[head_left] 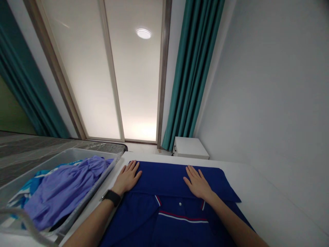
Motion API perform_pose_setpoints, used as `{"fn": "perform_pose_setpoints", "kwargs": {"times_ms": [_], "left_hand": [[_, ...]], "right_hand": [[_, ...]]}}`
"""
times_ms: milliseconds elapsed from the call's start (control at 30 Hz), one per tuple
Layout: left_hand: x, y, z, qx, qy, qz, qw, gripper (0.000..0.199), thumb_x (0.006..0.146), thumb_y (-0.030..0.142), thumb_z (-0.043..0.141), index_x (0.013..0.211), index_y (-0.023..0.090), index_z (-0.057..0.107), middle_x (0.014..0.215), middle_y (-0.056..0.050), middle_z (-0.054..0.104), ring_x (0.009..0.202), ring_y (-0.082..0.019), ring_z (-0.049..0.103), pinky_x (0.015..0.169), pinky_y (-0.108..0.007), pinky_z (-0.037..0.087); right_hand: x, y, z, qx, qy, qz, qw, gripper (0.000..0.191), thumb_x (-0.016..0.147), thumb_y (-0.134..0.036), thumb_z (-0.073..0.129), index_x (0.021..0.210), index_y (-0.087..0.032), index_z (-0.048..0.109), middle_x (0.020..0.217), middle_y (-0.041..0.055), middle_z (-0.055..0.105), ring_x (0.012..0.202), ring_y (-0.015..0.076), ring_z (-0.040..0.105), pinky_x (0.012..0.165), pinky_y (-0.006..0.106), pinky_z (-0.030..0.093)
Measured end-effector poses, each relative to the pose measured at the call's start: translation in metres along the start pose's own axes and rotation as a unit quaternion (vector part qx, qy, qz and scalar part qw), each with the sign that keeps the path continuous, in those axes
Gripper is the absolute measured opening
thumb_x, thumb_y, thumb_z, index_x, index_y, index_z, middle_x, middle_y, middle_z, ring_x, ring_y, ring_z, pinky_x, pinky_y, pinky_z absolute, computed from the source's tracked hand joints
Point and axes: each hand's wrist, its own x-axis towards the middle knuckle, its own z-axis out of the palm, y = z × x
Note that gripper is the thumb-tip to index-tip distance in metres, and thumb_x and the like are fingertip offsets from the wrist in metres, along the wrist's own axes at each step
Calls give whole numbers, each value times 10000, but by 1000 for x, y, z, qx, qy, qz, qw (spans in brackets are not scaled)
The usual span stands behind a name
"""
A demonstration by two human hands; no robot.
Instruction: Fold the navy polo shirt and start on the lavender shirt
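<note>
A dark blue garment [177, 185] with red and white trim and a small button lies spread on a white table [244, 175]. Its far part is folded over toward me. My left hand [128, 176] lies with fingers spread on the garment's far left corner, a black watch on its wrist. Flat on the folded part, right of the middle, rests my right hand [197, 181], fingers apart. Neither hand grips anything. The garment's near edge runs out of the picture.
To the left stands a grey bin [102, 180] holding a purple garment [69, 185] and blue and white clothes [32, 185]. A curved grey bar [28, 223] crosses the lower left corner. Beyond the table is a small white cabinet [191, 147], beside a green curtain [194, 68].
</note>
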Motion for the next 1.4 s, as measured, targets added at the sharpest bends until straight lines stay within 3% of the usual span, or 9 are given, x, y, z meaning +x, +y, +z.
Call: {"fn": "perform_pose_setpoints", "kwargs": {"times_ms": [667,800,1033,1200,1400], "left_hand": [[6,-5,-7,30,-25,7,999,572,994,442,292,1502,181,324,1577,-66,252,1463,-228,208,1175,-471,178],[4,16,-13,28,2,20,999,574,1000,432,288,1501,153,320,1558,-92,300,1456,-238,232,1179,-486,162],[-7,84,-6,-22,33,172,984,582,989,512,301,1491,222,352,1553,-64,324,1443,-233,272,1172,-464,218],[-10,86,6,-30,43,174,983,555,987,490,329,1462,217,412,1526,-86,378,1424,-250,315,1165,-477,227],[-10,77,5,-29,42,178,983,543,976,475,360,1459,233,417,1529,-70,378,1427,-240,308,1165,-460,229]], "right_hand": [[-1,-1,2,20,18,12,1000,695,973,-529,174,1526,-109,213,1591,75,165,1474,209,97,1187,468,67],[0,-1,5,18,21,11,1000,700,974,-528,170,1523,-96,212,1592,78,157,1475,207,92,1187,471,60],[0,-2,4,14,26,14,999,695,973,-525,173,1520,-101,231,1589,79,179,1473,208,106,1186,463,68],[1,-2,6,17,27,12,999,695,972,-530,168,1524,-112,226,1590,81,183,1474,207,96,1185,460,56],[2,-5,5,19,14,19,1000,699,970,-524,166,1528,-105,209,1596,81,154,1476,208,78,1184,460,49]]}}
